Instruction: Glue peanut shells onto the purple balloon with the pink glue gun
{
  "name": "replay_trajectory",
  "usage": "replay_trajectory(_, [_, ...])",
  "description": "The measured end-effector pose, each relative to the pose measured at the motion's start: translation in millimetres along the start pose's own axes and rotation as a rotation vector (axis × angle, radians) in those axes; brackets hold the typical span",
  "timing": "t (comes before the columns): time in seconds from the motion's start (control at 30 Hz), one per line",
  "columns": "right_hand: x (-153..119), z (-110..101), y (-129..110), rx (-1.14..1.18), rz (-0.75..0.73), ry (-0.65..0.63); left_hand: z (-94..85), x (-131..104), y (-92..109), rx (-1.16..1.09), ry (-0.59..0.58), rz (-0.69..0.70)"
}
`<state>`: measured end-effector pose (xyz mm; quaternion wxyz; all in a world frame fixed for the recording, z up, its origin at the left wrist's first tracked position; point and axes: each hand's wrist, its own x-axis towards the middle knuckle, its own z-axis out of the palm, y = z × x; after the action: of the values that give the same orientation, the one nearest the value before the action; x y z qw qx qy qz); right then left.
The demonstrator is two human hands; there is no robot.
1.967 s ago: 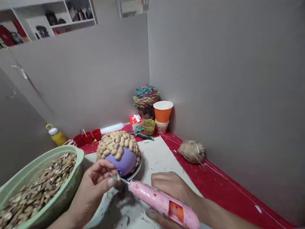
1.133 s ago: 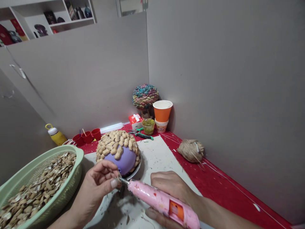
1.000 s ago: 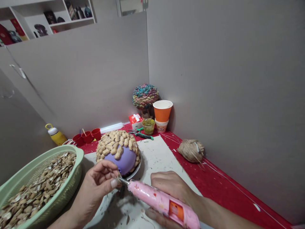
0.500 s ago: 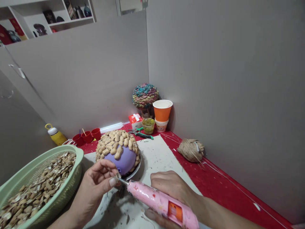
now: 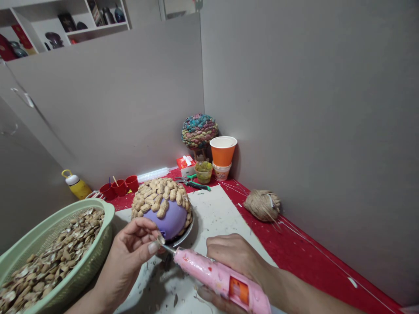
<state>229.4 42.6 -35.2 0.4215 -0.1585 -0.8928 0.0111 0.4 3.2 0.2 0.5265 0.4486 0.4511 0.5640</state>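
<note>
Between thumb and fingers, my left hand (image 5: 132,250) pinches a small peanut shell (image 5: 160,239). My right hand (image 5: 237,257) is wrapped round a pink hot glue gun (image 5: 209,272), whose metal nozzle points left and meets the shell or comes very near it. Just beyond my left hand, a purple balloon (image 5: 170,220) sits in a metal bowl (image 5: 187,237). Peanut shells (image 5: 160,194) cover its top and sides, while a purple patch facing me is bare. At left stands a green basket (image 5: 109,213) holding many loose peanut shells (image 5: 62,253).
A twine ball (image 5: 262,205) lies on the red cloth (image 5: 304,257) at right. Behind the balloon are pliers (image 5: 196,185), a glass bowl (image 5: 204,172), an orange paper cup (image 5: 223,152), a coloured shell ball (image 5: 199,131), red cups (image 5: 120,187) and a yellow bottle (image 5: 78,187).
The glue gun has shifted very slightly left, and the orange part in its grip opening looks different. My left hand keeps its pinch on the shell.
</note>
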Motion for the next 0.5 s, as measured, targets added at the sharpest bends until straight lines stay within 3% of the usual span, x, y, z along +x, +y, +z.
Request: replay_trajectory(0.5, [-3.2, 3.6, 2.9, 0.042, 0.019, 0.012, 3.3, -2.5, 3.6, -0.044, 0.006, 0.005])
